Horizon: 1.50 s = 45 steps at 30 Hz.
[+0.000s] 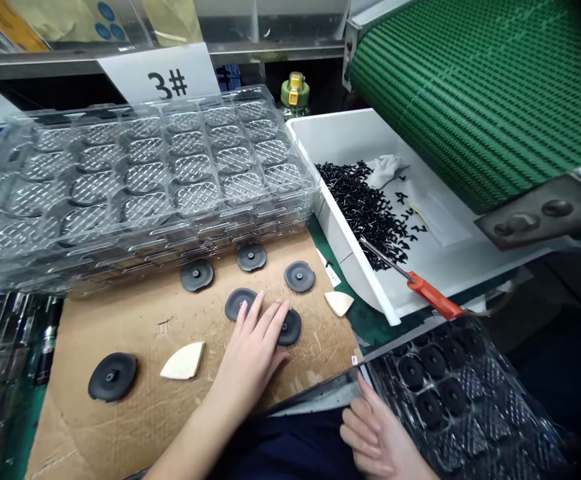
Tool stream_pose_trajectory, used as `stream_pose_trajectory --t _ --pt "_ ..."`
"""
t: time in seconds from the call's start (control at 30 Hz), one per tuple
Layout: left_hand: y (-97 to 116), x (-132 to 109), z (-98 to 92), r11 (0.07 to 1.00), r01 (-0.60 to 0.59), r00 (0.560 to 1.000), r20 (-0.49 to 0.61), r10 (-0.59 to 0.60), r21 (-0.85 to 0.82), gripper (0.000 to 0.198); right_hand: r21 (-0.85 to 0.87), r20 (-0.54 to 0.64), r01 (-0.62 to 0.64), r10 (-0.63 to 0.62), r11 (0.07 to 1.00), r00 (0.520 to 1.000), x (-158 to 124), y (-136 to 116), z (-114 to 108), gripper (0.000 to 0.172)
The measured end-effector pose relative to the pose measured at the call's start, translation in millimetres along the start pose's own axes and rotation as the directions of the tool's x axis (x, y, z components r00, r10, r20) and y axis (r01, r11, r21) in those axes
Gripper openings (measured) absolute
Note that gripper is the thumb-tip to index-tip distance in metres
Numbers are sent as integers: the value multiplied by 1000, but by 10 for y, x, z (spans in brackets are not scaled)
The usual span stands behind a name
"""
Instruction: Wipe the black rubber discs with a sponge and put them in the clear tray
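My left hand [256, 347] lies flat on a brown cardboard sheet [135, 413], fingers stretched out over two of the black round discs [290, 328], fingertips touching them. Several more black discs [113, 377] lie loose on the cardboard, and two cream wedge-shaped pieces [184, 362] lie among them. My right hand [375, 437] is curled at the near edge of a dark blister tray [470, 407] that holds several black discs; its fingers grip the tray's edge.
A stack of clear blister trays [135, 173] stands at the back left under a "3#" sign [163, 75]. A white bin [450, 267] holds small black pins [365, 210] and a red-handled screwdriver [430, 295]. A green conveyor belt [475, 87] runs at the right.
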<state>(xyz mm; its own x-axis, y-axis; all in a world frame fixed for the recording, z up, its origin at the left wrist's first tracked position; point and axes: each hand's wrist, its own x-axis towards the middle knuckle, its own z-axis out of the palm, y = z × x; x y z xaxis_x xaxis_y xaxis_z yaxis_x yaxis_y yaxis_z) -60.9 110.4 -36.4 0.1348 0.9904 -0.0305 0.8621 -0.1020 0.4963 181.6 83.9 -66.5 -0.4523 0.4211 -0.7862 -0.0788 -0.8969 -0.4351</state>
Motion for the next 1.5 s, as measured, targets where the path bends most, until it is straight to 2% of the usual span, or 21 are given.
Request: stream_pose_trajectory --t 0.1,0.17,0.23,0.27,0.37,0.47,0.53,0.67,0.73,0.83,0.9,1.0,1.07,1.13,1.17,1.23,1.27,1.33,1.4,1.43,1.5 --pt "-9 51 36 999 0 1000 -13 -1 -53 74 -339 -59 -83 67 937 996 -26 20 -128 58" --pt "-28 54 55 997 4 1000 -27 -6 -79 73 -558 -117 -62 -5 828 993 -55 33 -208 41" --pt "-41 40 61 995 3 999 -41 -7 -104 73 -732 -137 -19 -121 682 983 -92 49 -269 15" --pt "-42 27 55 992 2 999 -48 -8 -122 73 -795 -128 -2 -165 607 978 -112 53 -287 11" --pt "-13 -48 -3 984 7 997 -75 -21 -179 76 -904 -57 29 -186 426 981 -179 -15 -249 27" --pt "46 -190 -104 956 55 991 -102 -88 -289 78 -933 115 148 -118 327 986 -217 -253 -21 36" --pt "84 -322 -170 908 90 981 -118 -151 -409 76 -898 242 267 -116 351 963 -188 -442 230 32" --pt "105 -641 -250 837 90 955 -191 -226 -540 79 -720 332 429 -272 546 903 -10 -621 787 38" --pt "81 -810 -272 826 78 943 -228 -243 -558 82 -615 416 473 -250 630 874 80 -597 1022 39" --pt "27 -1040 -294 771 73 913 -269 -307 -633 82 -535 503 444 -152 719 851 165 -497 1312 46" --pt "1 -1157 -298 635 54 869 -278 -411 -771 80 -476 503 364 -91 801 859 198 -397 1484 46" --pt "-10 -1263 -279 231 -48 775 -182 -605 -972 78 -318 482 146 27 937 875 239 -185 1724 44" --pt "-16 -1304 -261 -24 -152 712 -93 -696 -988 76 -232 500 31 92 972 861 263 -27 1864 44" --pt "-47 -1346 -254 -189 -252 659 -25 -752 -949 73 -234 537 0 130 972 833 288 89 1972 47" --pt "-76 -1373 -258 -250 -301 637 1 -771 -921 70 -279 562 38 131 960 817 305 117 2011 49" --pt "-159 -1441 -283 -358 -383 616 53 -786 -851 60 -440 575 239 67 865 815 363 101 2053 51" --pt "-210 -1481 -303 -405 -417 615 75 -785 -814 55 -541 564 374 -5 754 826 410 65 2060 49" --pt "-311 -1565 -351 -465 -476 617 94 -781 -746 49 -717 550 594 -226 366 804 545 -25 2056 40" --pt "-393 -1641 -396 -494 -519 612 100 -784 -697 46 -791 569 612 -392 -21 723 718 -77 2040 35" --pt "-422 -1673 -413 -500 -535 608 100 -787 -681 45 -794 588 592 -427 -142 686 805 -72 2032 36" --pt "-457 -1720 -432 -509 -553 603 105 -791 -660 45 -775 624 583 -434 -243 650 944 -5 2017 38"
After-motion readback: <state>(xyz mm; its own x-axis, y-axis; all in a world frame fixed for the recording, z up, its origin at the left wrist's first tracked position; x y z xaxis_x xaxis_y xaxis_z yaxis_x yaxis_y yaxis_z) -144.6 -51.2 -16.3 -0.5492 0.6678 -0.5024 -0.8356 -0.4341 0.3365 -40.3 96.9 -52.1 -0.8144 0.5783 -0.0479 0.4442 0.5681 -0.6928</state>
